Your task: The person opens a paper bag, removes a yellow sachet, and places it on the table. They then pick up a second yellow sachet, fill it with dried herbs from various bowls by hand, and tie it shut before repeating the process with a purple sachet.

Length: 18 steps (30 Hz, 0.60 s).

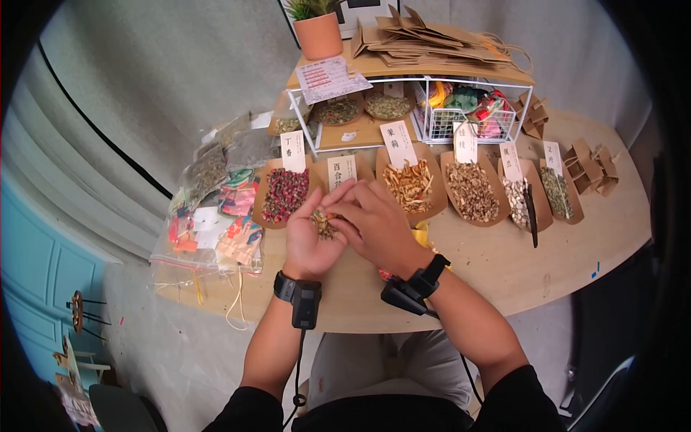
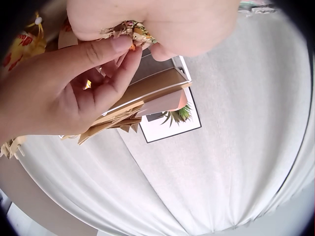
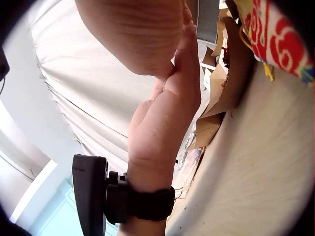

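Note:
My left hand [image 1: 308, 248] is held palm up over the front of the table, with a small heap of mixed dried herbs and petals [image 1: 324, 226] in its palm. Above that palm my right hand [image 1: 381, 225] reaches in from the side. In the left wrist view its thumb and finger pinch an orange bit of the dried herbs [image 2: 132, 47] at the edge of the heap. Right behind the hands stands a labelled paper tray [image 1: 342, 170], its contents mostly covered. A yellow and red patterned cloth pouch [image 3: 278, 42] lies below the right forearm.
Paper trays of dried rosebuds [image 1: 286, 193], yellowish curled slices [image 1: 409, 187] and brown pieces [image 1: 471, 191] line the table. Dark tongs [image 1: 531, 216] lean on a tray at right. Behind is a shelf [image 1: 425, 66] with flat paper bags; plastic bags [image 1: 205, 169] lie left.

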Each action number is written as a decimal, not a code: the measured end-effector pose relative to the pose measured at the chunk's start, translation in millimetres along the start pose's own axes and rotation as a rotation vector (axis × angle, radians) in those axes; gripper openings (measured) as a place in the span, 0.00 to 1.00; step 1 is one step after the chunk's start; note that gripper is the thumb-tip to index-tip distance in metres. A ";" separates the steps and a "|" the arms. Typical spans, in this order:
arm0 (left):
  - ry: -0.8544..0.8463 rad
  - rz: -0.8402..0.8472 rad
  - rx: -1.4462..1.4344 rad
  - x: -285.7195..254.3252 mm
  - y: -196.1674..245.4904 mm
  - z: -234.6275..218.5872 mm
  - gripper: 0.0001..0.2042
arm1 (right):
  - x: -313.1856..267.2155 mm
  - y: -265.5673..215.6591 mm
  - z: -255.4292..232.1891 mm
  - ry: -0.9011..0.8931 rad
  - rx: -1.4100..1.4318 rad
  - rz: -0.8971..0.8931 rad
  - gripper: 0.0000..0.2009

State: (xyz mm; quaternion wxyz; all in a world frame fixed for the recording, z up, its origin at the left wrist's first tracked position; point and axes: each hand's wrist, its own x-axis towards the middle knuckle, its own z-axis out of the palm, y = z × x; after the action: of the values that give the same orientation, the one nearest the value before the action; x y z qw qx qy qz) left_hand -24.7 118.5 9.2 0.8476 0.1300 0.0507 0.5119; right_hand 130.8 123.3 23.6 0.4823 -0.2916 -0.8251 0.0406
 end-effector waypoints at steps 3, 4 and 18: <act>-0.060 -0.045 -0.111 -0.1 2.4 -2.5 0.26 | -1.5 1.1 2.0 0.021 0.049 0.028 0.11; -0.064 -0.054 -0.127 0.4 3.8 -5.5 0.26 | -3.1 1.6 3.4 0.024 0.061 0.048 0.11; 0.183 0.397 -0.044 -2.7 3.4 7.4 0.24 | -1.5 6.1 -1.6 0.203 -0.083 0.246 0.07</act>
State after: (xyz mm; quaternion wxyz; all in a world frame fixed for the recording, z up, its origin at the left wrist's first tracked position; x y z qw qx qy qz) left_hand -27.2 116.3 17.1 0.7247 0.0720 0.0897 0.6794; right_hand 135.4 127.1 21.2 0.5421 -0.4128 -0.7311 0.0357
